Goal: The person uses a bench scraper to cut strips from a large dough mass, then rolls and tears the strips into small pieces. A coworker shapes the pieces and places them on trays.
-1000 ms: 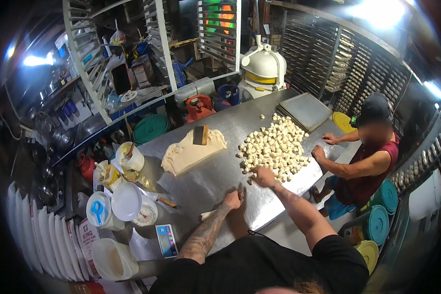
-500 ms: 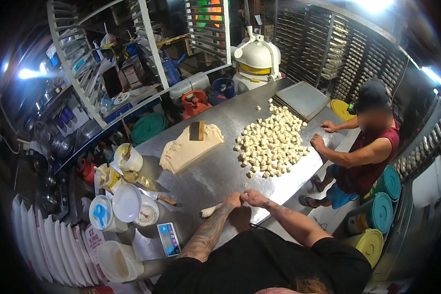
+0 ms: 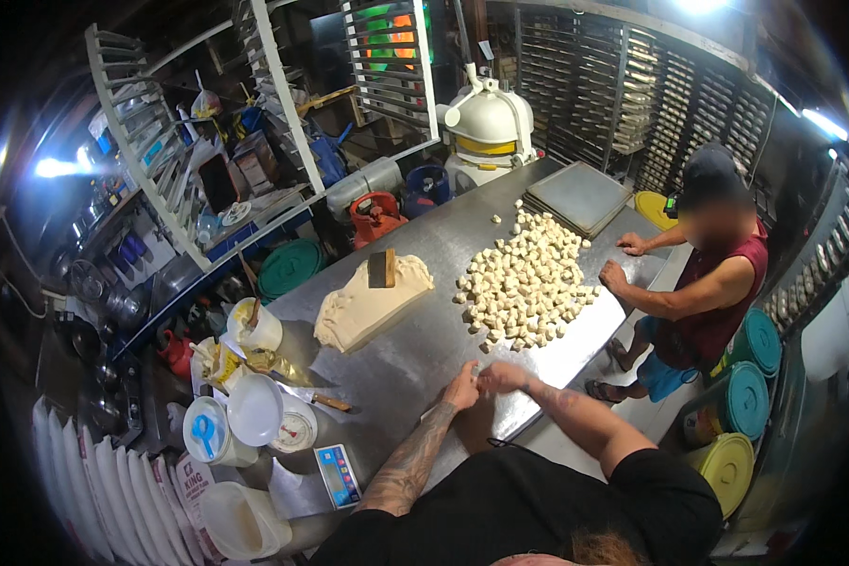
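Note:
Over the near edge of the steel table, my left hand is closed, with a small pale bit showing at its fingertips that I cannot make out. Close beside it, my right hand is slightly blurred, and its fingers look curled; what it holds, if anything, is hidden. A heap of small cut dough pieces lies just beyond both hands. Farther left rests a large dough slab with a dough scraper on top. My left forearm mostly covers a short dough roll.
A person stands at the table's right end, hands on its edge. Stacked trays lie at the far end. To the left are a knife, a dial scale, a digital scale and tubs.
Both my hands have moved slightly away from me, the right one turning over beside the left. The dough roll has gone mostly behind my left forearm. The view has shifted a little.

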### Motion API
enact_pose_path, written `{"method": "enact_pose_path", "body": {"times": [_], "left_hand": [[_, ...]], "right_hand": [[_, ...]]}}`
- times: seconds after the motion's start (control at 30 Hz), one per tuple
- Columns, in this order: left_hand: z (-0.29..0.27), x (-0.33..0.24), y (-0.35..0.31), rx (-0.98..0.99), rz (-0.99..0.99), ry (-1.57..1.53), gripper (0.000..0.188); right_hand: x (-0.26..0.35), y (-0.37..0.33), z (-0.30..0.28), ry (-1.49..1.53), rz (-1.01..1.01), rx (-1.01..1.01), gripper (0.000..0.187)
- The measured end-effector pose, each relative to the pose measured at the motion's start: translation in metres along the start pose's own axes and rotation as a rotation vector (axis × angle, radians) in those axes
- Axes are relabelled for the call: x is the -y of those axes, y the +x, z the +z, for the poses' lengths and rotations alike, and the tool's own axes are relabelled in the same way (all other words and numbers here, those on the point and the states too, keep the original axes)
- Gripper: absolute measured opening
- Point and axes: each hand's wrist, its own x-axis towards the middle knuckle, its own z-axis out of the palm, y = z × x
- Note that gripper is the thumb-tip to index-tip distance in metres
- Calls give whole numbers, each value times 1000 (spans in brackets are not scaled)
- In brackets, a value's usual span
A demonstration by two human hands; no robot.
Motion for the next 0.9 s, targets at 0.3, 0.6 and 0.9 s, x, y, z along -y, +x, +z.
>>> {"method": "enact_pose_path", "body": {"times": [0.3,0.6,0.9], "left_hand": [[25,3,9,202,-178,454,37],[-2,1,46,207,-227,217,45],[9,8,-4,85,-50,135,54]], "right_hand": [[-17,3,70,68,255,-142,59],[9,-3,-54,54,66,-483,34],[-17,0,11,33,200,-29,53]]}}
